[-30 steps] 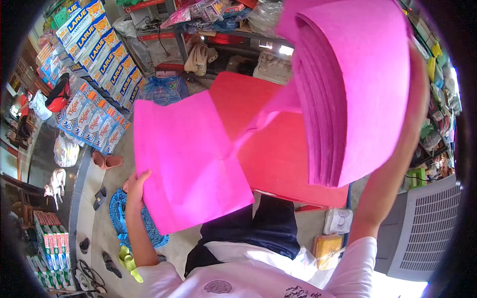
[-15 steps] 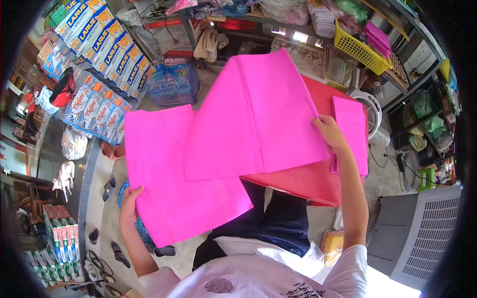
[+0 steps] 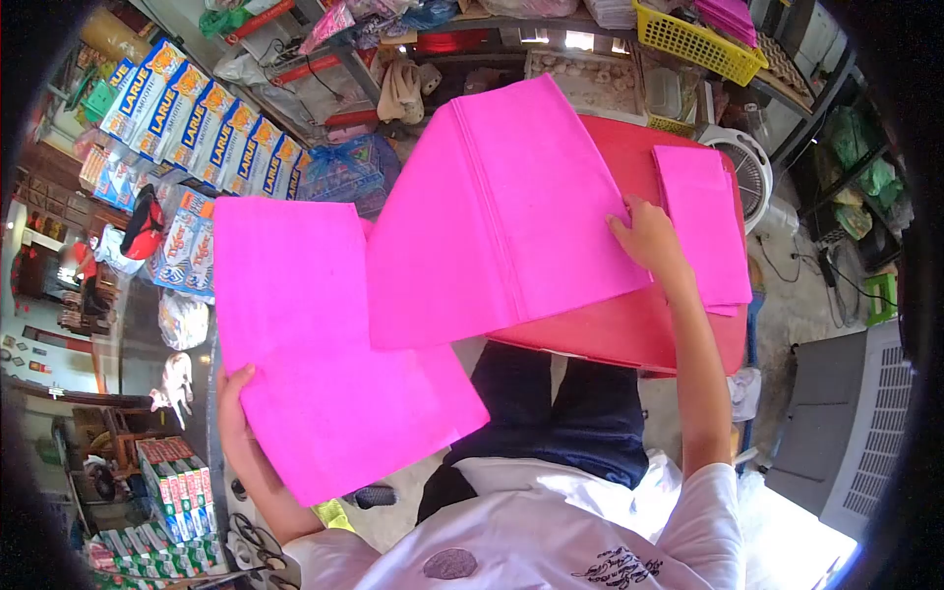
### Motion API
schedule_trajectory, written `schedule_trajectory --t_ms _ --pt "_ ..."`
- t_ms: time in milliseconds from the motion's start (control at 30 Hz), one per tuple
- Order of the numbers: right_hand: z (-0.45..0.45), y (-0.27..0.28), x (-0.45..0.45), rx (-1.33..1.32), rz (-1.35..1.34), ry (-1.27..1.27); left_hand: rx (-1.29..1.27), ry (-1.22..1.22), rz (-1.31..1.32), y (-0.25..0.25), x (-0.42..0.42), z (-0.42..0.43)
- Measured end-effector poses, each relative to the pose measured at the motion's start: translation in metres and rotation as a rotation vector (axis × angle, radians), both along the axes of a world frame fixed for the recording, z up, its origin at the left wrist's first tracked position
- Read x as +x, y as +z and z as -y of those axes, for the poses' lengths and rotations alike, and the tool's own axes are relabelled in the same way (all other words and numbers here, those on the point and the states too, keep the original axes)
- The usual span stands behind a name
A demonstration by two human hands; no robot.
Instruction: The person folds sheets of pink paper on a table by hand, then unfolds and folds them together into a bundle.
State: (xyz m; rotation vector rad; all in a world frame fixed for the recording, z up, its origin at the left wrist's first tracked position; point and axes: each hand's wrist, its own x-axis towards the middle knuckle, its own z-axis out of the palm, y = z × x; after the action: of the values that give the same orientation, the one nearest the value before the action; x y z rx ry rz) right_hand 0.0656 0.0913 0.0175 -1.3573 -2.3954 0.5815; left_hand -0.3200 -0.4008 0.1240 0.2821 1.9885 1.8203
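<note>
**Pink sheeting spread wide between my two hands**

Drink cartons (image 3: 202, 128) stand stacked at far left, well apart from my work. My left hand (image 3: 234, 398) is nearly closed, thumb on top and the other fingers mostly hidden beneath, pinching the outer edge of the left pink panel (image 3: 295, 285). That edge grip seems meant to hold it open and fairly flat. A blue bag (image 3: 344, 177) sits just behind it.

The right pink panel (image 3: 492, 216), creased down its middle, overlaps the left one and hides where they meet; I cannot tell whether they are joined. My right hand (image 3: 654, 246) is partly curled, gripping its right edge, probably to tension it against my left. Both panels cover part of the red table (image 3: 610, 324). There, a folded pink stack (image 3: 703, 226) lies just beside my right forearm, crowding that side, with a white fan (image 3: 752, 177) beyond.
</note>
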Motion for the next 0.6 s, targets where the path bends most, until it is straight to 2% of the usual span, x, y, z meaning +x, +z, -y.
schedule_trajectory --t_ms 167,267,367,433,500,600 --pt "0.011 0.006 -0.002 -0.015 -0.007 -0.043 -0.021 0.054 -0.205 0.070 0.001 0.014" --pt "0.023 0.007 0.000 0.149 -0.002 -0.041 0.025 0.066 -0.296 0.090 0.026 0.026" --pt "0.043 0.019 -0.018 0.218 -0.270 0.074 0.110 0.056 -0.355 0.087 0.050 0.023" --pt "0.070 0.020 -0.039 -0.074 -0.575 0.243 0.171 0.030 -0.382 0.081 0.058 0.009" --pt "0.085 0.032 -0.049 -0.542 -0.657 0.486 0.237 -0.007 -0.409 0.080 0.059 -0.010" --pt "0.100 0.038 -0.051 -0.772 -0.822 0.563 0.349 -0.043 -0.453 0.084 0.058 -0.030"
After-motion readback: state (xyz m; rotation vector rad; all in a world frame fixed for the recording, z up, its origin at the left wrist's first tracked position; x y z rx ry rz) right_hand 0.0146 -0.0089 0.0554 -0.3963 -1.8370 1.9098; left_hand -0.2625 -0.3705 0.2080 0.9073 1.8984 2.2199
